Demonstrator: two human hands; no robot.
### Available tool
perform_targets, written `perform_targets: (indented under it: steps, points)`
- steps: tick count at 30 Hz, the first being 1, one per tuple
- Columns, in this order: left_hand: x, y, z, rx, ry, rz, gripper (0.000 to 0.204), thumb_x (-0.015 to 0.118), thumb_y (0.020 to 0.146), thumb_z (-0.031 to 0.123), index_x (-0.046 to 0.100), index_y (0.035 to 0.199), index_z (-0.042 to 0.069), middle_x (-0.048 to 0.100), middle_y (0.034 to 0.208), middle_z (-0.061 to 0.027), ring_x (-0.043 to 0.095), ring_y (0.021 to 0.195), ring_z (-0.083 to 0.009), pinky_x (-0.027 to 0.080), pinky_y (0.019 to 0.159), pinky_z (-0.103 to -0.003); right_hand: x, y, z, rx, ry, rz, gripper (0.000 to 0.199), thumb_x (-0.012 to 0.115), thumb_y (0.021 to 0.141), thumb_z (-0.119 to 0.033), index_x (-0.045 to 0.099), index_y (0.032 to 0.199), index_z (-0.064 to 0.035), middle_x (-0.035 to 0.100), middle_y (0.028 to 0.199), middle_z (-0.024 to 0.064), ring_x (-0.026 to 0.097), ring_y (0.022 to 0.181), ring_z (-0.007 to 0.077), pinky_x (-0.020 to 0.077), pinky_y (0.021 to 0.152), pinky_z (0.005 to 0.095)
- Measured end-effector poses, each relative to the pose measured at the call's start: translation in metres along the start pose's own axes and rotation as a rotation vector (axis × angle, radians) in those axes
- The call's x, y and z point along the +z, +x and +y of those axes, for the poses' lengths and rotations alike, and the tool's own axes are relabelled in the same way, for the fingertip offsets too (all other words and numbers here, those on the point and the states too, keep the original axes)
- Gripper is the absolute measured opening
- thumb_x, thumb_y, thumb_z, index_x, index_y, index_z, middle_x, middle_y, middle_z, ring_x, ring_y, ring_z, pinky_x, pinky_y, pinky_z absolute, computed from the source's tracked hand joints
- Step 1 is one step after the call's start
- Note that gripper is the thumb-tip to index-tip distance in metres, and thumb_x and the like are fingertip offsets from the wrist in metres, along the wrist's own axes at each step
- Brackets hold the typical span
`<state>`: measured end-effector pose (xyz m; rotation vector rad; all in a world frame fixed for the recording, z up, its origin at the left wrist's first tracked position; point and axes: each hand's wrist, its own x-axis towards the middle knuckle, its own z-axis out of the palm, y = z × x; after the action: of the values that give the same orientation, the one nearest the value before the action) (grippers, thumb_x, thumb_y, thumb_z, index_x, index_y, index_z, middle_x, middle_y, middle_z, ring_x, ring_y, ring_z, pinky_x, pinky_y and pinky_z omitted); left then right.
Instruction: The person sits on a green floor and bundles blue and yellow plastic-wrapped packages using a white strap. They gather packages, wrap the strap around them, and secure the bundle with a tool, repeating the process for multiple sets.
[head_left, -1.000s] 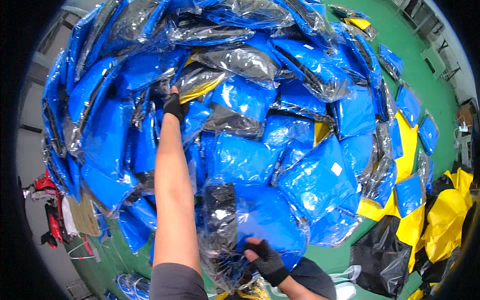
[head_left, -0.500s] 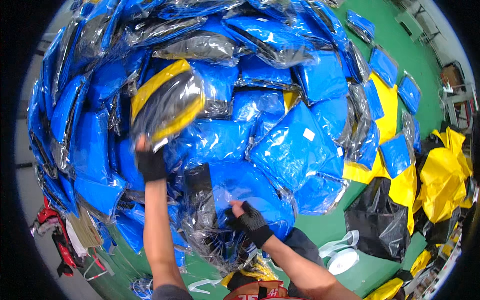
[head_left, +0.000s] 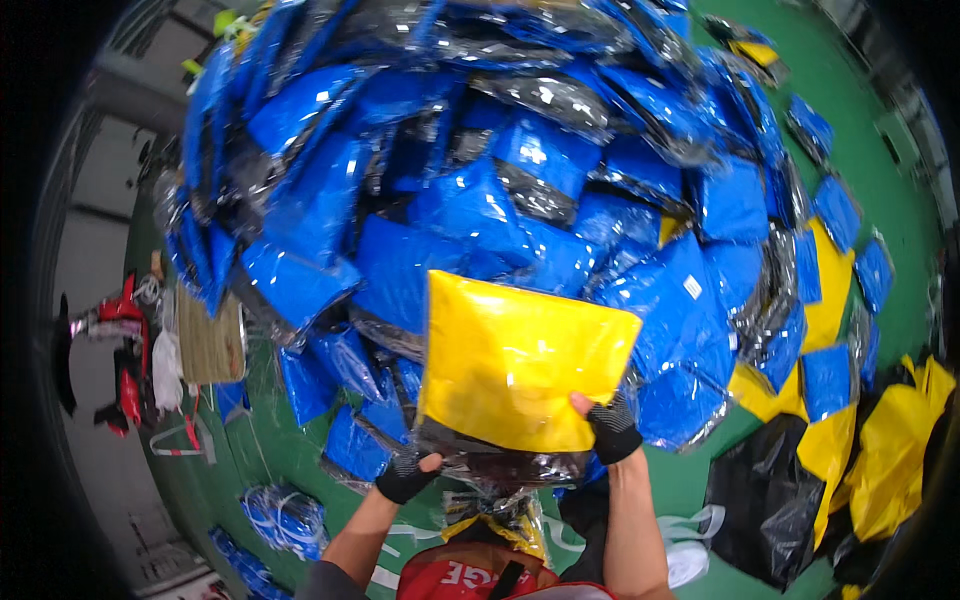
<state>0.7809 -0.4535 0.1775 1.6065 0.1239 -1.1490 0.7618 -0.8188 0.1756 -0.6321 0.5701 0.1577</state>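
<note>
A flat yellow packet with a dark lower strip [head_left: 525,360], wrapped in clear plastic, is held up in front of me. My right hand [head_left: 612,428], in a black fingerless glove, grips its lower right edge, thumb on the yellow face and fingers mostly hidden behind. At the lower left corner my left hand [head_left: 408,476], gloved the same way, is closed on the plastic, its fingers partly hidden underneath. Right behind the packet rises a big heap of blue packets [head_left: 470,215] in clear plastic, some with black parts showing.
Yellow sheeting [head_left: 890,450] and a black sheet [head_left: 762,500] lie on the green floor at the right, near a white strap roll [head_left: 687,562]. Bundled blue packets [head_left: 285,520] sit at lower left. A red-and-black object [head_left: 125,350] and a stack of tan sheets [head_left: 212,335] stand at left.
The left hand was out over the heap with a tilted yellow-and-black packet; now it is drawn back low. The right hand has left a blue packet and moved right, onto the yellow packet.
</note>
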Motion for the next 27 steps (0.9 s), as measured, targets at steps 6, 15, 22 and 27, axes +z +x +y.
perform_targets:
  steps: [6, 15, 22, 27]
  points:
    - [0.020, -0.017, 0.056, 0.442, -0.095, 0.114, 0.075, 0.072, 0.075, 0.020, 0.029, 0.135, 0.006, 0.045, 0.126, -0.0086, 0.044, 0.115, -0.0195, 0.036, 0.096, -0.034, 0.019, -0.020, 0.015, -0.099, -0.005, -0.049, 0.058, 0.068, 0.075, -0.005, 0.043, 0.128, -0.0038, 0.053, 0.122, 0.0097, 0.052, 0.110, 0.0236, 0.0408, 0.094, 0.0354]
    - [-0.052, 0.053, 0.056, 0.432, 0.401, 0.078, 0.045, 0.049, 0.090, 0.025, 0.042, 0.128, 0.004, 0.050, 0.124, -0.0115, 0.048, 0.113, -0.0211, 0.035, 0.097, -0.031, 0.033, -0.021, 0.054, -0.072, -0.069, 0.171, 0.039, 0.066, 0.080, -0.011, 0.054, 0.115, 0.0014, 0.060, 0.109, 0.0099, 0.059, 0.095, 0.0204, 0.0455, 0.084, 0.0313]
    - [-0.237, 0.258, 0.172, 0.528, 0.706, 0.803, 0.043, 0.033, 0.096, 0.040, 0.054, 0.078, 0.007, 0.055, 0.072, -0.0097, 0.052, 0.071, -0.0222, 0.041, 0.071, -0.033, 0.030, -0.003, 0.073, -0.186, 0.001, 0.554, 0.031, 0.060, 0.087, -0.022, 0.059, 0.104, 0.0033, 0.062, 0.100, 0.0082, 0.057, 0.084, 0.0155, 0.0448, 0.074, 0.0276]
    - [-0.205, 0.359, 0.236, 0.140, 2.066, 0.681, 0.036, 0.040, 0.089, 0.044, 0.056, 0.103, 0.014, 0.054, 0.104, -0.0121, 0.050, 0.100, -0.0246, 0.035, 0.091, -0.039, -0.009, 0.004, 0.065, -0.105, 0.337, 0.682, 0.035, 0.057, 0.089, -0.025, 0.054, 0.111, 0.0016, 0.061, 0.106, 0.0095, 0.059, 0.092, 0.0213, 0.0456, 0.082, 0.0313]
